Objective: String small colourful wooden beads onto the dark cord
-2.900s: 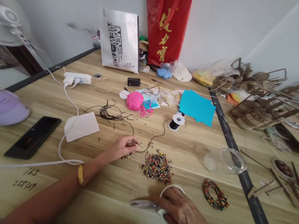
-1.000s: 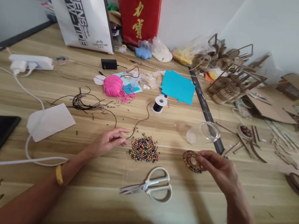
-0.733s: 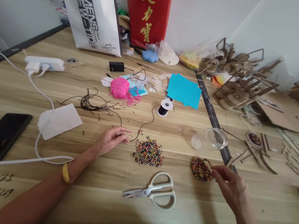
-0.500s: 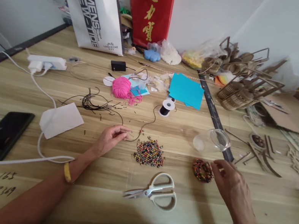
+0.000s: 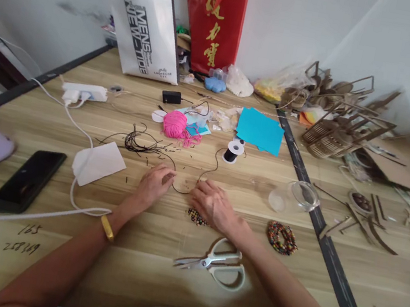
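My left hand (image 5: 155, 184) rests low over the table, thumb and fingers pinched on a thin black cord (image 5: 180, 190). From there the cord curves toward my right hand (image 5: 212, 203), passes under its fingers and runs on to a white spool (image 5: 234, 152) of black cord. The fingers of my right hand are curled together, and what they hold is hidden. Below it shows part of a pile of small multicoloured beads (image 5: 197, 218); my hand covers the rest. A coil of strung beads (image 5: 282, 238) lies to the right of my right forearm.
Scissors (image 5: 209, 264) lie in front of the beads. A clear plastic jar (image 5: 294, 197) is on its side at right. Black cord pieces (image 5: 141, 142), pink yarn (image 5: 174, 124) and blue sheets (image 5: 260, 130) lie farther back. A phone (image 5: 25, 181) and white cable (image 5: 59, 217) are at left.
My right hand has moved left from beside the coil of strung beads to the cord, covering most of the bead pile. My left hand stays at the cord. The view has shifted slightly.
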`<state>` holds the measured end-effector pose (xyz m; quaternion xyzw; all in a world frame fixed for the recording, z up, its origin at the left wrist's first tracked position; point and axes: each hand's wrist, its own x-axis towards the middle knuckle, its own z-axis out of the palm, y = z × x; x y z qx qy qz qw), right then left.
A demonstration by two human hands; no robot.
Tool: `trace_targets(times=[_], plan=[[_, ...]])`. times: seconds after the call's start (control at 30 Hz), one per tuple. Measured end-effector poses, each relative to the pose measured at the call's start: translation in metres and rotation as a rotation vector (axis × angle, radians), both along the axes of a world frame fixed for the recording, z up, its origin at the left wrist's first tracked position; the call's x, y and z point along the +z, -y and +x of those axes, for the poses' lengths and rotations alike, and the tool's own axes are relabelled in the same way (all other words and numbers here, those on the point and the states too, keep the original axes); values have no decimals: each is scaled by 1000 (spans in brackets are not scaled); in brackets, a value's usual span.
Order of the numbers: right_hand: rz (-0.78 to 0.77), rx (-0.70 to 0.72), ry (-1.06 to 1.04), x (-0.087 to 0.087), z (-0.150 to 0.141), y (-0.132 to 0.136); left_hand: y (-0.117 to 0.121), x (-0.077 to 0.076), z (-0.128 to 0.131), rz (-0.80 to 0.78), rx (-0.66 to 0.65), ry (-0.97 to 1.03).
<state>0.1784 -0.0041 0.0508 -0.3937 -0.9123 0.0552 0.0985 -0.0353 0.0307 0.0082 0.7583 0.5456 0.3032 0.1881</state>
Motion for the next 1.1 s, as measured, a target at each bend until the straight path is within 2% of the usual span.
trace_targets(times=[0.23,0.37,0.5,0.6,0.67,0.73,0.87,0.97,1.1], plan=[[87,82,160,-10,-38,-18,-2,-3,-2,-130,59,155],[95,81,192,-18,-41,-24,-2,-2,-2,-163,53,158],[98,24,92,-23,-32,-30,3,7,2,-253,26,200],[95,-33,-20,-21,-26,-32,7,9,7,-452,-10,376],[89,-22,-69,-17,-24,-30,9,7,11,-585,-64,542],[93,24,-76,-14,-22,-26,10,4,14,-646,-119,732],[134,114,22,-14,-18,-21,10,0,18,-644,-76,1025],[152,107,64,-18,-10,-23,9,3,17,-596,-21,1050],[120,1,19,-21,5,-34,9,9,13,-495,24,1017]])
